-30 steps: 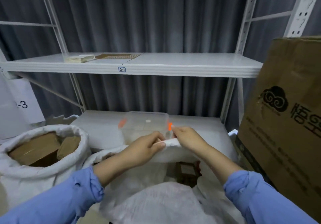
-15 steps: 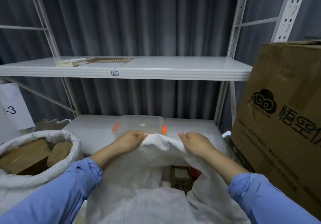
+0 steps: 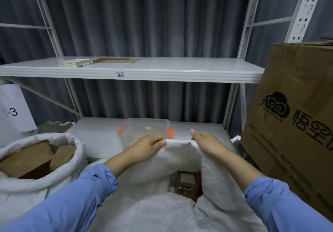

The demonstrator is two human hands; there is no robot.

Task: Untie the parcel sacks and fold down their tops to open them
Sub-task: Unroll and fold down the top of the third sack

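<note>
At lower centre, the sack (image 3: 180, 158) rim is gripped by the left hand (image 3: 146, 148) and the right hand (image 3: 207, 143); a brown parcel (image 3: 185, 183) is contained inside.

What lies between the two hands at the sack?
In the head view, the sack's far rim stretches from the left hand to the right hand.

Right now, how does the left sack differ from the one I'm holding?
The left sack has its top rolled into a thick rim; the middle sack has its top raised, unfolded. No hand touches the left sack; the left hand and right hand grip the middle sack's edge. The left sack's parcels lie exposed; the middle sack's show only through a gap. Both are white.
</note>
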